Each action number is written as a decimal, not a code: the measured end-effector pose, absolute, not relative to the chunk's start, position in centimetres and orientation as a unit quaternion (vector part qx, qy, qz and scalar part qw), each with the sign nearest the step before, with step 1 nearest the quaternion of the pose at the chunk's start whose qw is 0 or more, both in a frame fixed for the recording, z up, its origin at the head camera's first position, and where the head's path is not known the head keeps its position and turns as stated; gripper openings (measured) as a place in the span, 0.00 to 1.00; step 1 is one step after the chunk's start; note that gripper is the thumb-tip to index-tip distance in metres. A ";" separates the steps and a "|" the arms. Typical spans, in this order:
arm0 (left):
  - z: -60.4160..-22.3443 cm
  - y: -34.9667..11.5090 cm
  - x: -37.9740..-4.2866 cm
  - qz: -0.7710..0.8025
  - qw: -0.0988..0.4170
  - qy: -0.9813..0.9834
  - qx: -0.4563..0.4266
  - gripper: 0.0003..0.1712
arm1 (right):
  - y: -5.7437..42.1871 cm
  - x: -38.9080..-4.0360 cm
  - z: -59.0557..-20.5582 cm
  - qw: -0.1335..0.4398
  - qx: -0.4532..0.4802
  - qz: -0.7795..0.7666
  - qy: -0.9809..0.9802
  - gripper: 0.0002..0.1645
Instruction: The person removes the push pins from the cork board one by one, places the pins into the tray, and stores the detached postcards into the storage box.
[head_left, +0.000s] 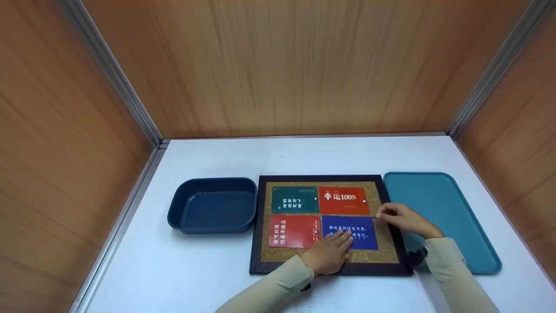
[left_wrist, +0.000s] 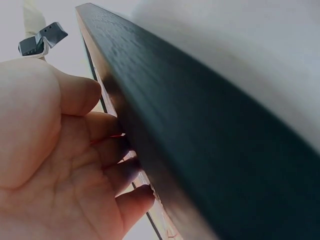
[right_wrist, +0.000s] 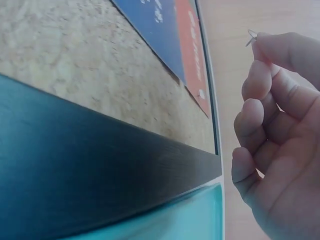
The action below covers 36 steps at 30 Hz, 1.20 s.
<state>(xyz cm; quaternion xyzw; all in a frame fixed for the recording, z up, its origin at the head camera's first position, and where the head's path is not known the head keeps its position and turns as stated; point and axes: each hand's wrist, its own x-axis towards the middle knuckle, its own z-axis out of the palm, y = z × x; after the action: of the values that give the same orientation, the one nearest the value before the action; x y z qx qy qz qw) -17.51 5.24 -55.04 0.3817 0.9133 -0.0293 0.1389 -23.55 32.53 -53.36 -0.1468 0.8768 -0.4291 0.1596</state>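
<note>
There is one cork board (head_left: 386, 245) with a dark frame on the white worktop (head_left: 208, 161). Four cards lie on it in two rows: one green card (head_left: 295, 200), one top red card (head_left: 344, 203), one bottom red card (head_left: 294, 234) and one blue card (head_left: 362, 226). I count three pins (head_left: 364, 201) in the cards, one each in the green card and the two red ones. One more little pin (right_wrist: 252, 36) is in the right hand (head_left: 404, 219).

The right hand pinches that little pin at the tips of its thumb and pointing finger, and its other fingers are bent. The pin is right by the top right corner of the blue card; I cannot tell if it touches. The left hand (head_left: 330, 252) lies over the low left part of the blue card, with its fingers out long and a bit apart.

One dark blue tub (head_left: 208, 229) sits left of the board, and its blue bottom shows. One flat teal tray (head_left: 447, 208) is just right of the board, under the right arm.
</note>
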 end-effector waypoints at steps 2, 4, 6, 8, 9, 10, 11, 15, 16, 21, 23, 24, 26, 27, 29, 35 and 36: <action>-55.1 5.2 -17.5 -0.031 0.138 0.913 0.383 0.30 | 32.8 -23.6 -53.2 0.158 -0.145 -0.432 0.876 0.17; -55.1 5.2 -17.5 -0.031 0.136 0.912 0.385 0.30 | 33.0 -23.6 -53.0 0.155 -0.139 -0.435 0.876 0.18; -55.1 5.2 -17.5 -0.029 0.136 0.912 0.385 0.30 | 33.3 -23.6 -52.8 0.150 -0.130 -0.434 0.879 0.18; -55.1 5.1 -17.6 -0.026 0.135 0.913 0.385 0.30 | 33.6 -23.6 -52.6 0.146 -0.118 -0.433 0.881 0.18; -55.1 5.1 -17.6 -0.025 0.135 0.913 0.384 0.30 | 33.7 -23.5 -52.4 0.143 -0.115 -0.432 0.883 0.18; -55.1 5.1 -17.6 -0.024 0.135 0.913 0.384 0.30 | 33.9 -23.5 -52.4 0.140 -0.109 -0.431 0.885 0.18; -55.1 5.1 -17.6 -0.024 0.135 0.913 0.384 0.30 | 34.1 -23.6 -52.4 0.138 -0.102 -0.426 0.888 0.19; -55.2 5.1 -17.6 -0.027 0.136 0.912 0.386 0.30 | 34.9 -23.6 -52.1 0.127 -0.087 -0.421 0.894 0.21; -55.2 5.1 -17.6 -0.027 0.137 0.912 0.386 0.30 | 35.1 -23.6 -52.1 0.124 -0.082 -0.420 0.895 0.22; -55.1 5.1 -17.6 -0.027 0.140 0.911 0.386 0.30 | 36.0 -23.5 -52.2 0.105 -0.076 -0.428 0.894 0.24; -55.0 5.2 -17.6 -0.027 0.142 0.911 0.386 0.30 | 36.3 -23.4 -52.3 0.098 -0.073 -0.432 0.894 0.25; -55.0 5.2 -17.6 -0.027 0.143 0.911 0.385 0.30 | 36.5 -23.4 -52.3 0.094 -0.071 -0.432 0.894 0.25; -54.9 5.3 -17.6 -0.028 0.145 0.912 0.382 0.30 | 36.8 -23.3 -52.5 0.087 -0.068 -0.432 0.895 0.26; -54.9 5.3 -17.6 -0.029 0.146 0.912 0.381 0.30 | 37.0 -23.3 -52.5 0.084 -0.065 -0.433 0.895 0.26; -54.9 5.3 -17.7 -0.029 0.148 0.913 0.378 0.30 | 37.4 -23.2 -52.7 0.078 -0.059 -0.435 0.895 0.27; -55.0 5.3 -17.6 -0.021 0.150 0.913 0.378 0.30 | 38.5 -23.0 -53.0 0.067 -0.044 -0.431 0.899 0.28; -55.0 5.3 -17.6 -0.019 0.150 0.913 0.378 0.30 | 38.7 -23.0 -53.0 0.065 -0.040 -0.432 0.899 0.29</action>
<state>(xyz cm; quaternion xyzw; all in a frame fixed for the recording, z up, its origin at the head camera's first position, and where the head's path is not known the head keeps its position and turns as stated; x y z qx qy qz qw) -17.63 5.28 -55.01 0.3780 0.9134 -0.0189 0.1498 -22.98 38.70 -52.98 -0.0400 0.8987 -0.4320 0.0651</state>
